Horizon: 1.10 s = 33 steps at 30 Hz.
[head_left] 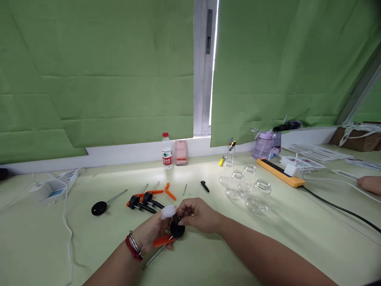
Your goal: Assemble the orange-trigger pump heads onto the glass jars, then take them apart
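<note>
My left hand (154, 230), a white wrap on one finger, is closed around a black-and-orange assembly (177, 229). A round black piece, an orange lever and a long metal rod (154, 256) make it up; the rod slants down to the left. At its top, the fingertips of my right hand (198, 214) pinch against a black part, partly hidden by the fingers. Just beyond lie two similar black-and-orange assemblies (148, 200), a loose orange lever (170, 191), a thin metal pin (185, 190) and a small black piece (205, 186).
To the left are a black disc with a rod (99, 208) and a white cable (68, 230). A water bottle (167, 153) stands by the wall. Several glass jars (258, 196) and an orange power strip (279, 173) sit right. Another person's hand (369, 184) shows far right.
</note>
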Available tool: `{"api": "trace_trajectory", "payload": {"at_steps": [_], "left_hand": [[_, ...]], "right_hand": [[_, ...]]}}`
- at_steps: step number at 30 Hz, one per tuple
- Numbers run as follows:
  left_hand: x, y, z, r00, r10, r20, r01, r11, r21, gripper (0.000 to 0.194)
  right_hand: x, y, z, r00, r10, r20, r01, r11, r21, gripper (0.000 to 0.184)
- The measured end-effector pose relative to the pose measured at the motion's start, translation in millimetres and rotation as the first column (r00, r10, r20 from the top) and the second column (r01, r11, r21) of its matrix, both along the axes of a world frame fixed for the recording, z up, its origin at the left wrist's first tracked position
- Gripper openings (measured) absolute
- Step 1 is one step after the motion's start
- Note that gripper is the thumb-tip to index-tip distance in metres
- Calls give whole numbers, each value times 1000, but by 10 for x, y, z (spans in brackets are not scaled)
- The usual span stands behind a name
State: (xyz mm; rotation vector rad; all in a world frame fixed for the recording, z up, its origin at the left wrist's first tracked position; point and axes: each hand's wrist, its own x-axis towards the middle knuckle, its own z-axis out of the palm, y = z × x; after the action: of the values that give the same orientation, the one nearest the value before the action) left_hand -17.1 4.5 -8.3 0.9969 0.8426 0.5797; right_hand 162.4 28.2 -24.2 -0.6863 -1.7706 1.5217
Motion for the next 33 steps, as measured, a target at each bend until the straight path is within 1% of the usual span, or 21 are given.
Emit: {"api": "trace_trajectory", "payload": {"at_steps": [3,5,8,10,12,14,16,18,20,21,23,25,27,30,33], "left_hand": [[-7,3,-11,1000,-14,2,14,1000,-3,46],[-4,11,-27,999,-37,16,37,999,-23,52],[7,39,-65,991,-90,98,96,994,-49,63],[10,66,-91,980,-94,173,106,993,-57,68],[8,89,-106,968,-62,243,79,995,-62,70],[9,97,-99,951,-4,308,19,999,-47,68],[27,87,-74,925,52,377,-55,998,-5,63],[63,63,-47,890,97,446,-140,988,64,54],[109,36,-34,866,114,487,-204,970,135,42],[129,24,-35,865,107,490,-214,962,168,37],[155,6,-48,880,72,469,-193,957,215,31],[159,-6,-63,894,70,443,-191,953,236,27],[148,-13,-66,893,122,433,-241,943,231,28],[128,-20,-37,881,167,442,-286,933,219,28],[112,-21,6,870,190,454,-323,917,235,23]], "right_hand": [[3,14,-14,1000,-6,6,6,1000,18,24],[4,22,-24,1000,-20,21,20,999,36,23],[0,35,-51,998,-57,35,55,997,52,22],[-7,44,-69,995,-93,19,92,994,59,23],[-13,51,-72,991,-131,-24,132,990,49,25],[-14,47,-46,981,-174,-82,177,984,35,26],[-7,23,10,970,-198,-143,203,979,25,25],[5,-22,80,971,-159,-176,166,986,25,28],[9,-81,137,980,-56,-190,61,998,17,37],[5,-110,153,981,4,-195,-2,1000,13,42],[-16,-154,159,971,109,-214,-110,994,8,47],[-44,-174,140,954,178,-243,-183,983,2,48],[-63,-175,120,941,195,-275,-205,979,-10,46],[-58,-180,127,937,174,-304,-190,982,-23,44],[-32,-218,172,957,157,-243,-162,987,-1,44]]}}
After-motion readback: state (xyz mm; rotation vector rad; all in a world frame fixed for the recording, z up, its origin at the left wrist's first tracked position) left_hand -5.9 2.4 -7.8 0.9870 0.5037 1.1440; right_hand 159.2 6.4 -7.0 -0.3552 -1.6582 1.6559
